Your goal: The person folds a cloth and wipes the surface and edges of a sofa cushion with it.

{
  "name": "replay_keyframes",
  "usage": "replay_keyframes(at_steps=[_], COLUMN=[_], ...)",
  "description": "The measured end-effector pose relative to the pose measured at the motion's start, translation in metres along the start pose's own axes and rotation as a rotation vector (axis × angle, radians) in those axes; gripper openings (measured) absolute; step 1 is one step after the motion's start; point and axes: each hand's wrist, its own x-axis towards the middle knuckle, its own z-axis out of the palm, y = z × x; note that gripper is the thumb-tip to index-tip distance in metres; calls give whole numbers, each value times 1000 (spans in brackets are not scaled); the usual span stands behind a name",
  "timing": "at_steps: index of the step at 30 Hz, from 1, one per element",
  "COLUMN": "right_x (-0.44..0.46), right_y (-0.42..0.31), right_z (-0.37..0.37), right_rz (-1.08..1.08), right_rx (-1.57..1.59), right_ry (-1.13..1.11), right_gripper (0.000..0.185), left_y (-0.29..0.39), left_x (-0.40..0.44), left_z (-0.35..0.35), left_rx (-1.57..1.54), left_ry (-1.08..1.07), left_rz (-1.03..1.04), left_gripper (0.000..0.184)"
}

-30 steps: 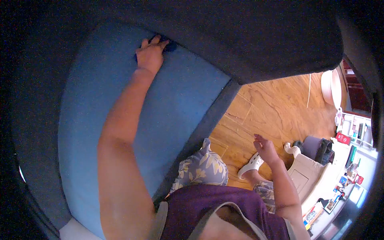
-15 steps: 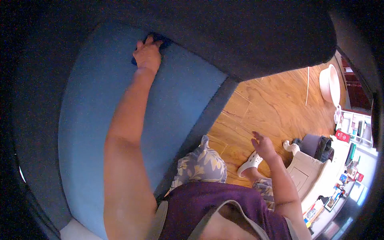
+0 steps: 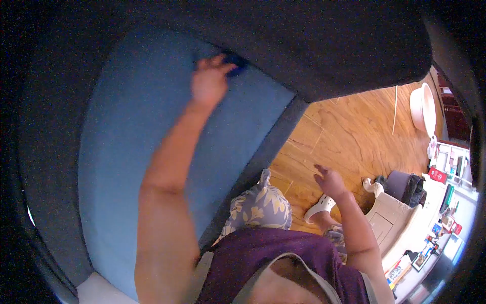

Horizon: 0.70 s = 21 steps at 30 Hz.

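Blurred a little by motion, my left hand (image 3: 210, 83) presses a dark blue cloth (image 3: 236, 65) against the light blue sofa seat (image 3: 152, 106). The cloth shows past my fingertips, close to the seam where the seat meets the dark grey backrest (image 3: 324, 45); part of it is hidden under the hand. My right hand (image 3: 331, 182) hangs in the air over the wood floor with its fingers apart, holding nothing.
Wood floor (image 3: 349, 131) lies to the right, with a pinkish-white basin (image 3: 422, 109) and a thin pale stick (image 3: 395, 111) farther off. A cream cabinet (image 3: 387, 218) covered with small items stands at the right. A dark grey sofa edge (image 3: 283, 124) borders the seat.
My left hand has slid the cloth to the right and slightly down along the seam by the backrest. My right hand has shifted only slightly.
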Motion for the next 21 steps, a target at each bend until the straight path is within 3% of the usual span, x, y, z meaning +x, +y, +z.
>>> replay_keyframes(at_steps=[2,5,7,8,10,12,13,14,16,17,18,20,21], right_x=[-10,-29,-37,-40,-40,-47,-49,-50,-43,-48,-56,-61,-67], right_y=[26,36,44,47,40,28,10,10,19,2,-1,-4,-1], right_z=[3,-2,12,21,30,35,25,30,43,30,20,7,4], right_rz=[8,148,140,135,169,126,136,139,-94,-15,-5,-7,71], right_rx=[296,347,311,277,380,320,362,365,260,277,279,403,469], right_ry=[237,69,18,-30,-22,43,4,11,-9,-28,-30,36,77], right_gripper=[39,39,38,38,36,37,37,37,36,37,37,36,36], left_y=[-60,-129,-146,-140,-77,23,75,119,178,184,179,145,118], left_x=[5,21,24,23,26,8,-1,-22,-55,-64,-65,-50,-44], left_z=[-18,-29,-17,-6,14,26,20,49,28,21,12,-14,-38], left_rx=[-69,-1,227,229,473,540,328,251,-168,-388,-396,-505,-351], left_ry=[183,274,194,202,-39,-80,-264,-132,-348,-262,-268,-10,85], left_rz=[-52,-181,-574,-573,-555,-274,-194,-130,275,306,309,167,110], left_gripper=[43,40,36,36,36,35,32,29,32,34,34,38,41])
